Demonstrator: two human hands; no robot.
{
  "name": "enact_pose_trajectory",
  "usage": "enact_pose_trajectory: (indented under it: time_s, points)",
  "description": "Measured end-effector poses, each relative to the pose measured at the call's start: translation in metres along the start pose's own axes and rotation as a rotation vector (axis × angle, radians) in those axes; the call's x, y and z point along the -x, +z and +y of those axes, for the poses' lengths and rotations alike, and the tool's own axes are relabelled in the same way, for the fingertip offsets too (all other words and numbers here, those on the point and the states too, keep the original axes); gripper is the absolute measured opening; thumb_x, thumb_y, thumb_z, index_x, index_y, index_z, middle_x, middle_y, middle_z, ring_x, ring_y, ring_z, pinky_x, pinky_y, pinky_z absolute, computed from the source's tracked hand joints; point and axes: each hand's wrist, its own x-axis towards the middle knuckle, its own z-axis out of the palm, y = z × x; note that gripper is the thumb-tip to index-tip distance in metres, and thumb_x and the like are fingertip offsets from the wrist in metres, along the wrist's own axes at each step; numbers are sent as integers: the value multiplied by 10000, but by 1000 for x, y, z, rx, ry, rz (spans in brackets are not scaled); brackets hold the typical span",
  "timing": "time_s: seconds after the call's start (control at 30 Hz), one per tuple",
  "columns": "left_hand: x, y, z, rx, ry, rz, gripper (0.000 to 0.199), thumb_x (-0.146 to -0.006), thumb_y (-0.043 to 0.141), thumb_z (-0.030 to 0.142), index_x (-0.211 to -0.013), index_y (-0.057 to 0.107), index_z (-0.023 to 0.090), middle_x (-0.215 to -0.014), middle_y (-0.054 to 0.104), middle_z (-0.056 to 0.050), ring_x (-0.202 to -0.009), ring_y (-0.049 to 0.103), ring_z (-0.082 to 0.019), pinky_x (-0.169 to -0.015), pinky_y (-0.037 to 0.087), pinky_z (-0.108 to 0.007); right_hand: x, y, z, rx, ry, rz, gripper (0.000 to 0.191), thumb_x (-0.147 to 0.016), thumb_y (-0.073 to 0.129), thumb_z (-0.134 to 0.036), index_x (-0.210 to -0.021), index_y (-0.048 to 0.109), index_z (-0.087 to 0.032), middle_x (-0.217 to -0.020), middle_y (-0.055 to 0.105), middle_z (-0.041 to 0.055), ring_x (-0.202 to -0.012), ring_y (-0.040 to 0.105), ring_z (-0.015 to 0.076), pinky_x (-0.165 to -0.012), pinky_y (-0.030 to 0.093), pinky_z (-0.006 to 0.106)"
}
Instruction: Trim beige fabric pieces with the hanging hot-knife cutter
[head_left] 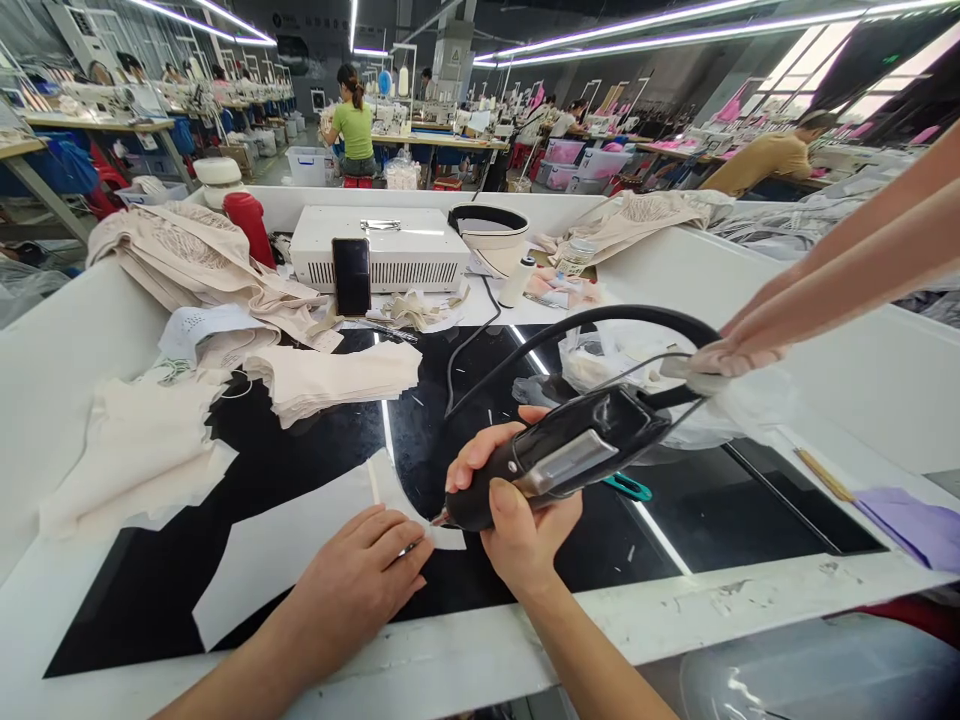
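My right hand (529, 530) grips a black corded handheld power tool (559, 455) with a metal plate on its side. Its thin tip points left, at the curved edge of a white cut fabric panel (292, 530). My left hand (367, 565) lies on that panel beside the tip, fingers stretched out and pressing down. A small shiny metal bit shows between its fingers; I cannot tell what it is. A narrow cream strip (375, 480) lies along the panel's upper edge. The panel rests on a glossy black board (450, 590).
Another person's hand (739, 350) reaches in from the right over a clear plastic bag (757, 405), by the tool's cable (600, 315). Stacked cream pieces (337, 375) lie left. Behind stand a white machine box (397, 240) and a phone (352, 277). A teal cutter (630, 487) lies right.
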Motion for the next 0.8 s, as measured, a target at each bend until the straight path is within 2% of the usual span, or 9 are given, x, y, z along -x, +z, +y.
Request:
enact_pose_trajectory:
  time_s: [0.4,0.63,0.8]
  points:
    - [-1,-3,1,7,0,11,225,-1040,487,168,-1198,635,105,-1084,694,-104,-1016,671,-245,-959,594,-432,-1,-14,-9,-34,-21,6,440,-881,741,-324,-1265,528,-305,-828,618,-27,-586,618,144,-512,549,306]
    - [0,-3,0,-14,10,19,253,-1067,432,193,-1199,631,111,-1099,703,-92,-1022,680,-239,-968,587,-423,0,-12,-7,-33,-24,-7,413,-904,726,-275,-1272,541,-300,-846,638,-24,-607,628,137,-527,553,295]
    - [3,1,-1,-21,19,55,279,-1089,390,211,-1190,629,109,-1132,716,-77,-1037,687,-225,-991,575,-432,-1,-10,-11,-55,-24,4,417,-898,736,-322,-1266,543,-306,-841,629,-28,-599,622,132,-510,547,281]
